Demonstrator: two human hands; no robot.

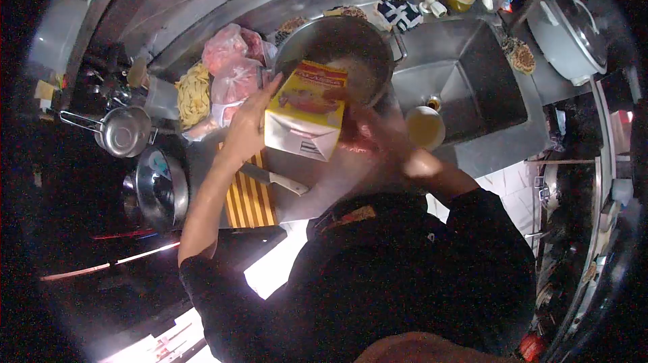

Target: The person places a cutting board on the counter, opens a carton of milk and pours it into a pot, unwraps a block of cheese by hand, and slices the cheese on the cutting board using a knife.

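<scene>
Seen from above, a person in dark clothes works at a metal kitchen counter with two bare hands. The left hand (246, 120) grasps the left side of a yellow and white carton (307, 103), fingers wrapped along its edge, probably to keep it steady in the air. The carton is in front of the body, between the hands, tilted, its white end turned toward the wearer; its far end overlaps the near rim of a large metal pot (371, 56) just beyond the hands. The right hand (370, 132) is a blur at the carton's right side; whether it grips, only touches or is clear of it, I cannot tell.

Just below the left hand, a knife (290, 185) lies across a striped board (250, 204), its pale handle angled toward the body, which seems to leave it easy to pick up. Beyond the left hand, clear bags of pinkish contents (237, 79) sit beside a yellowish bundle (194, 96), perhaps pushed back to free working room. Farther left is a small saucepan (125, 132).

Just beyond the right hand stands a bowl of yellowish liquid (424, 128), near the corner of the sink (482, 93), seemingly within easy reach
</scene>
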